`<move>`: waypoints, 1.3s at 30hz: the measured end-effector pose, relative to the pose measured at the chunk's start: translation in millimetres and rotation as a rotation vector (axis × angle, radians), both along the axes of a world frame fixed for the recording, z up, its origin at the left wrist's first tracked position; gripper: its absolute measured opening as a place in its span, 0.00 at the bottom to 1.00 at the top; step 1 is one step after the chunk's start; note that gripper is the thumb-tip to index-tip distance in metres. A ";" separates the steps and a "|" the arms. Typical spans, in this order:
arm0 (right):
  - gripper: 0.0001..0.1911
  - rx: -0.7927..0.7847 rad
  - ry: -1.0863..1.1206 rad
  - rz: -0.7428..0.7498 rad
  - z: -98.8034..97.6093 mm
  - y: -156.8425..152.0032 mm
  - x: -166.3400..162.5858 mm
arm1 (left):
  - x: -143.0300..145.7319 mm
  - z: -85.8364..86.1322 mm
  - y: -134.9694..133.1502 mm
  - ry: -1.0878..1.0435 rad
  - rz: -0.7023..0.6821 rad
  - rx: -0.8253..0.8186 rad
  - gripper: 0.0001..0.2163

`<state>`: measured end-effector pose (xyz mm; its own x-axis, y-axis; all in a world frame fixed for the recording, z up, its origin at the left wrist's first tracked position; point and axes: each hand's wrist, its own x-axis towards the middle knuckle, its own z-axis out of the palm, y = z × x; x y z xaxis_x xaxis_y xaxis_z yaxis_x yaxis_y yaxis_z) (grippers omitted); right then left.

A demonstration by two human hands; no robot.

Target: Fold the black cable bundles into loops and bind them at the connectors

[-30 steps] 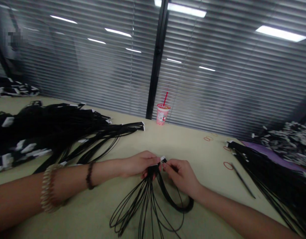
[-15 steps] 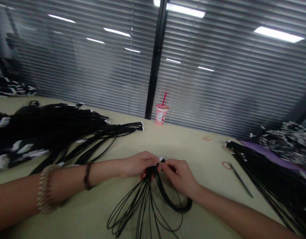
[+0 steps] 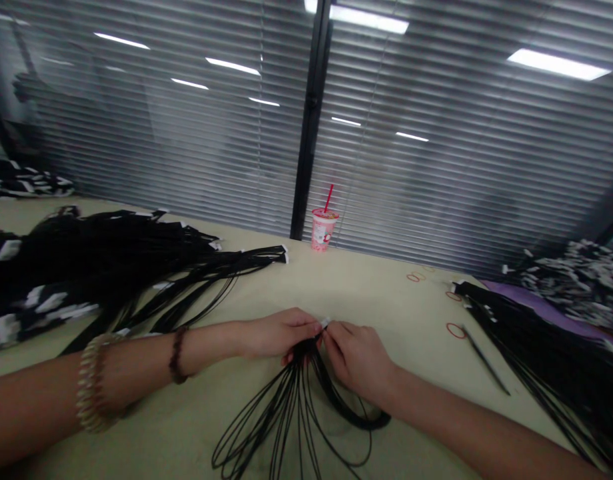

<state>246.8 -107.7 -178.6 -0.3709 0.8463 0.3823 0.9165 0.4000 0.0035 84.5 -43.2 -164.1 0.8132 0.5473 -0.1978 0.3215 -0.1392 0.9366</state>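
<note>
Black cable bundle (image 3: 305, 347) pinched in closed left hand (image 3: 284, 331), fanned out below it. White connector (image 3: 325, 323) apparently gripped by curled fingers of right hand (image 3: 359, 357), positioned between both hands' fingertips, near each (long axis mostly covered).

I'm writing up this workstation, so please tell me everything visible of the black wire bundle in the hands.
The black wire bundle is many thin, flexible-looking strands, probably plastic-coated. The left hand pinches its gathered top; the right hand closes close beside it, at a small white piece largely hidden by fingers. Below, loose strands fan into loops above the pale table, some leaving the picture's bottom edge, while a thicker group curves rightward below the right hand.
</note>
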 end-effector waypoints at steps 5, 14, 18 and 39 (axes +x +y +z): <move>0.10 -0.006 0.116 0.054 -5.1 0.6 0.9 | 0.6 4.2 -2.8 0.027 -0.018 0.090 0.21; 0.09 -0.036 0.205 0.008 -6.8 3.5 12.0 | 1.4 -2.8 -4.8 -0.075 0.149 -0.036 0.20; 0.12 0.105 0.253 0.107 4.4 -13.8 10.0 | -0.1 -2.9 -0.6 -0.132 0.198 -0.161 0.20; 0.13 0.380 -0.216 0.501 1.9 13.2 41.1 | -5.5 3.2 5.3 -0.201 0.118 -0.286 0.21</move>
<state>287.9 -94.5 -176.7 -0.7859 0.3728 0.4932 0.5832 0.7119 0.3912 79.0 -38.0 -161.0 0.7863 0.5850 -0.1990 0.1251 0.1647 0.9784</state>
